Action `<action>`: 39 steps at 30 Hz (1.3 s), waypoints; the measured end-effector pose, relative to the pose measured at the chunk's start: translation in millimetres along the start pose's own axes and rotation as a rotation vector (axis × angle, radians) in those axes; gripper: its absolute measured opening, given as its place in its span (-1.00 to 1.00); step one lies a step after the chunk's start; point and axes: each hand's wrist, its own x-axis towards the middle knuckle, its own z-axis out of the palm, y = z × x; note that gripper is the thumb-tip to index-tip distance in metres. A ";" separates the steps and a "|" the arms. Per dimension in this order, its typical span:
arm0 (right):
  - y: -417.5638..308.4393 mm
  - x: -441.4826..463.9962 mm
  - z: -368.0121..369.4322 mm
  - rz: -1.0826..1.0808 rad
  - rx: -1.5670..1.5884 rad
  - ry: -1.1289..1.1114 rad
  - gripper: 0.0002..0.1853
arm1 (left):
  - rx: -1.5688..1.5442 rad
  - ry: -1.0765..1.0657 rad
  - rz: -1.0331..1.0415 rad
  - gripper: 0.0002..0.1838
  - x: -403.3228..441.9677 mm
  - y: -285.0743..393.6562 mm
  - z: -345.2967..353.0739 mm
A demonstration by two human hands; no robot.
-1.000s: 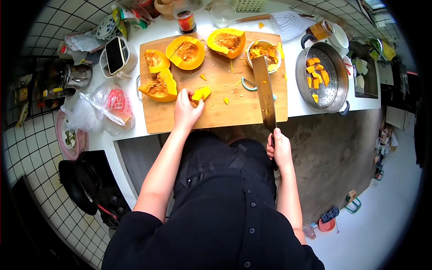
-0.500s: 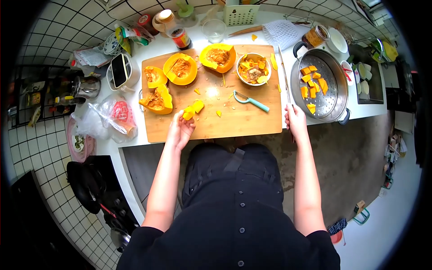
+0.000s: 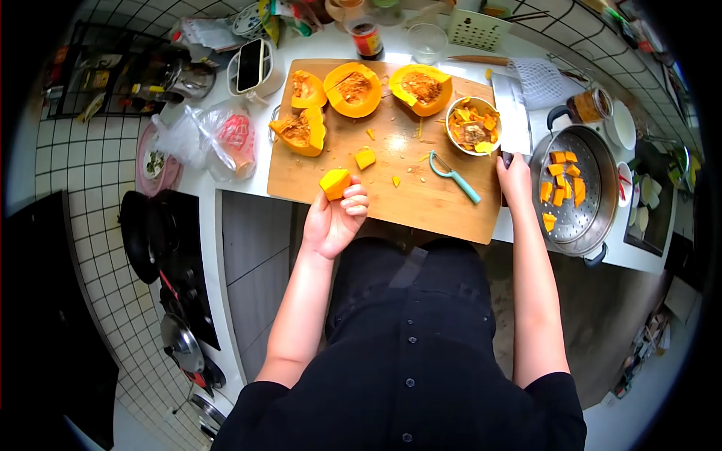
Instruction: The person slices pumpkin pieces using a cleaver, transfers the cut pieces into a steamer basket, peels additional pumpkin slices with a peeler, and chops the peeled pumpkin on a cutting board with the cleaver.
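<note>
Between the fingertips of my left hand (image 3: 333, 219) is a chunk of pumpkin (image 3: 335, 183), raised over the near edge of the wooden cutting board (image 3: 376, 195). My right hand (image 3: 515, 180) grips the dark handle of a kitchen knife (image 3: 513, 109); its broad blade lies flat at the board's right edge. A smaller pumpkin chunk (image 3: 365, 158) rests on the board. Large seeded pumpkin pieces (image 3: 353, 90) line its far side. A turquoise peeler (image 3: 456, 180) and a bowl of peelings and scraps (image 3: 473, 126) are near the knife.
Right of the board stands a steamer pot (image 3: 560, 225) with cut pumpkin pieces inside. A plastic bag (image 3: 226, 143) sits to the left, below a white container with a phone (image 3: 250, 64) on top. Bottles and a glass bowl (image 3: 427, 41) stand behind. The stove (image 3: 184, 263) is at lower left.
My left hand has lifted one pumpkin chunk off the board toward me. The knife has turned from edge-up to lying flat, still in my right hand. The head view has shifted.
</note>
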 end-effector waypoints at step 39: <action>-167.8 -113.8 77.0 -0.267 1.000 -1.158 -0.74 | 1.356 0.608 0.794 -0.75 -59.7 -15.4 -59.1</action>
